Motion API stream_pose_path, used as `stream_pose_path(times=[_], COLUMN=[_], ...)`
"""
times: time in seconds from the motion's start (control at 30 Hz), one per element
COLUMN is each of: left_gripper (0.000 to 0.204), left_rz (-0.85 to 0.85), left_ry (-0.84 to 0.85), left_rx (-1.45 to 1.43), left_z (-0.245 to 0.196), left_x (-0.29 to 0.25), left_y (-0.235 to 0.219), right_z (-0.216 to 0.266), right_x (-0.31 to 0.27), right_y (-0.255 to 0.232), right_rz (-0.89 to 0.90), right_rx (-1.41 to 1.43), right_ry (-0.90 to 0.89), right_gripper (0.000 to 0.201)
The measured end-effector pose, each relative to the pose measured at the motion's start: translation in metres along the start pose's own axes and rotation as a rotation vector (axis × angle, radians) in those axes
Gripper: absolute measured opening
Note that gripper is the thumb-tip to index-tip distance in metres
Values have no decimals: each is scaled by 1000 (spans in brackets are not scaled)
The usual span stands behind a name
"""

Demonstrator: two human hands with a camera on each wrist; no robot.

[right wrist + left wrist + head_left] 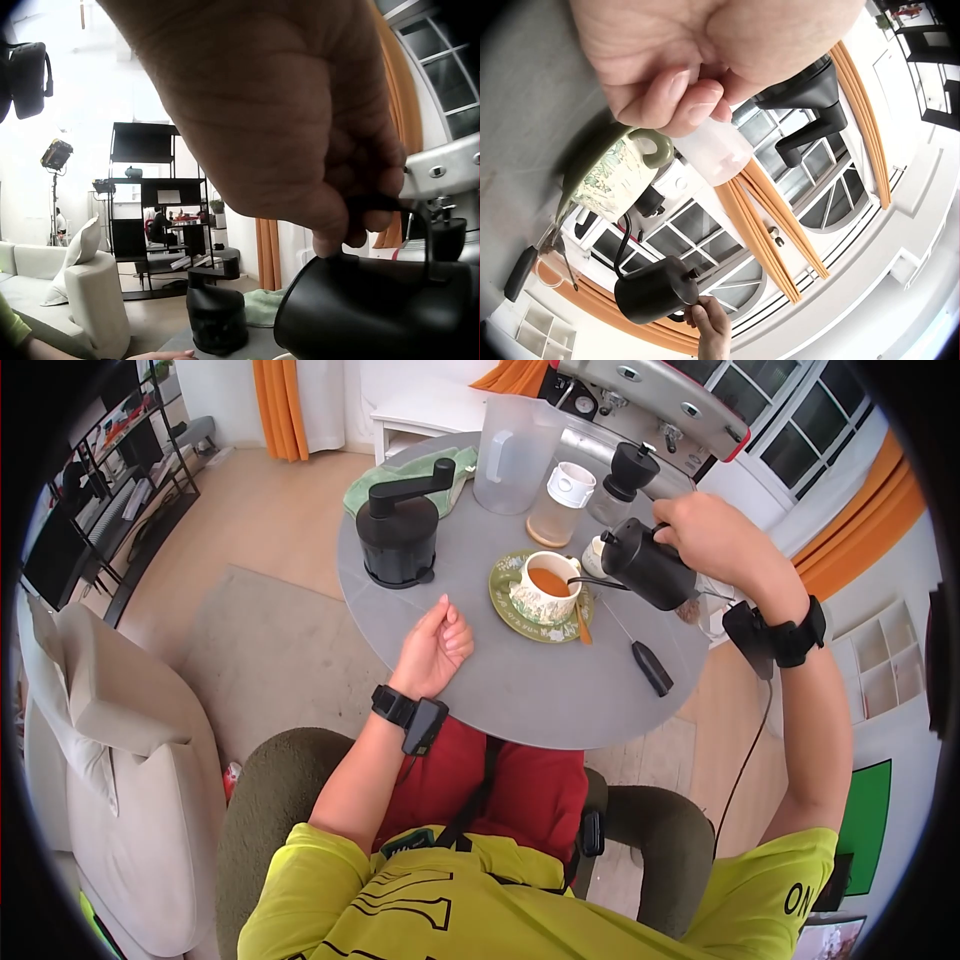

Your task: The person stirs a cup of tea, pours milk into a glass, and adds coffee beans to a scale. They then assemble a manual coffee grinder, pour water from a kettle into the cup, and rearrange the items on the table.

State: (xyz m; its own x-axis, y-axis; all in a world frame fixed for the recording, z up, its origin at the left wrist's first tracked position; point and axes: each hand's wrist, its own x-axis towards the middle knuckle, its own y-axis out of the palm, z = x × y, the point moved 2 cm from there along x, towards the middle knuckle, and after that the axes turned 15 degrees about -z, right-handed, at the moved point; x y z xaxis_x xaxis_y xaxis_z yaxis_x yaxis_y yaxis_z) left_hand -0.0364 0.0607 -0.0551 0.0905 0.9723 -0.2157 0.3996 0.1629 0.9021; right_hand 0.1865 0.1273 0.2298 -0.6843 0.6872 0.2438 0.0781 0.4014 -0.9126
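The left hand [437,648], fingers loosely curled toward the palm, hangs by the round table's [540,710] near-left edge, with smooth gray surface stretching from there toward the right edge. Past it, the right hand [715,540], wrist bent, grips the smooth black kettle [648,567] over the table's right side, slender spout [600,583] at the rim of a patterned cup [540,603]. Near the far edge stands a translucent pitcher [513,465].

The right hand [715,538] covers part of the handle of the black kettle [650,568], whose body hides some of a small white cup [593,558]. Whether its spout touches the teacup [540,603] between the hands is unclear. Beyond the right hand, the head view's top edge crops the espresso machine [660,397]. In the left wrist view, the left hand [690,60] masks part of the grinder [808,90].
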Motion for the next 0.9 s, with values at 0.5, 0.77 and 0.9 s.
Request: stream_pose_path(times=[0.5, 0.77, 0.9], left_gripper=[33, 33, 32], left_rz=[-31, -11, -32], left_ry=[0, -14, -10], left_rx=[22, 1, -5], left_z=[0, 0, 0], left_x=[-2, -1, -1], left_y=[2, 1, 1], right_z=[-1, 2, 2], right_x=[5, 9, 10], right_y=[-4, -1, 2], right_rz=[-52, -56, -57], right_rx=[-8, -5, 10], right_ry=[-80, -94, -103], right_gripper=[16, 16, 15])
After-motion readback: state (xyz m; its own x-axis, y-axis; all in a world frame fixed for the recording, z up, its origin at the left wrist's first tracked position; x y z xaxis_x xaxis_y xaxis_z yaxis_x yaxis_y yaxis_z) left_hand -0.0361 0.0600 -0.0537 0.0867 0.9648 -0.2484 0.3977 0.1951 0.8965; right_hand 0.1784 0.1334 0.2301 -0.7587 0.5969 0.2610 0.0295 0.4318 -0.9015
